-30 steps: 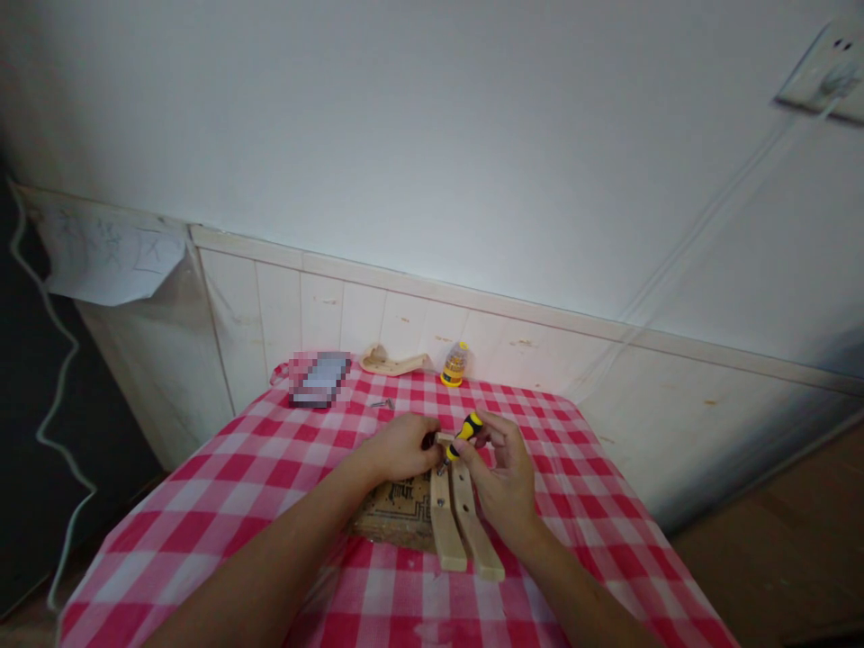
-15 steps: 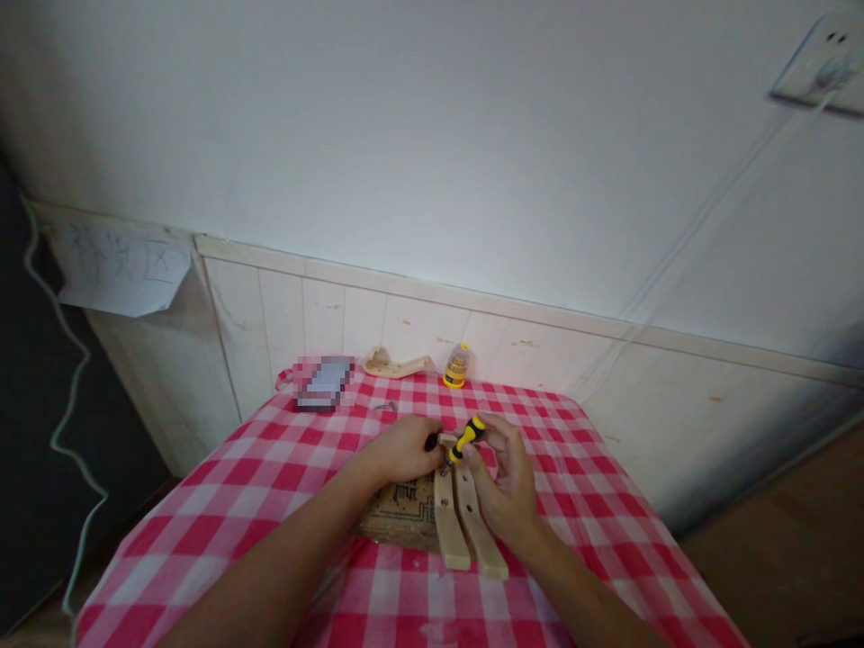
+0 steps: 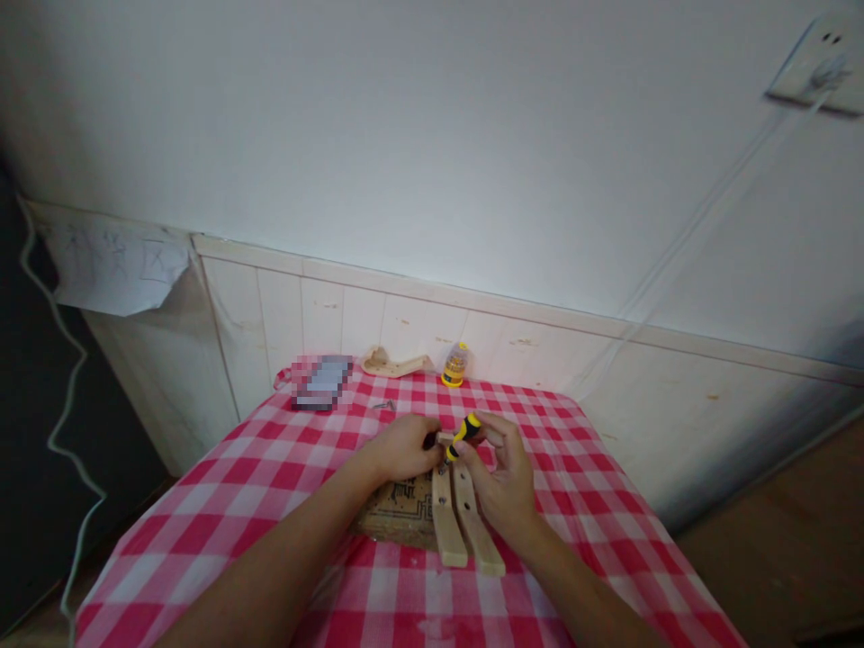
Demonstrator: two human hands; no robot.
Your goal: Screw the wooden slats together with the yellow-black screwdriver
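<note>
My right hand is closed round a yellow and black screwdriver, which leans with its tip down at a hole near the far end of the left wooden piece. Fingers curled, my left hand grips the far end of that same piece; its fingertips are partly hidden. Beside it on the right lies a second curved wooden piece with holes. Both wooden pieces rest by a brown board with dark printed markings, partly covered by my left hand and forearm.
Small metal screws lie beyond my left hand. Along the table's back edge are a blurred-out phone-like object, another curved wooden piece and a yellow-capped clear bottle-shaped case. A red checked cloth covers the table against the wall.
Almost nothing differs. The whole view has shifted very slightly, and both hands keep their places on the wooden piece and the screwdriver.
</note>
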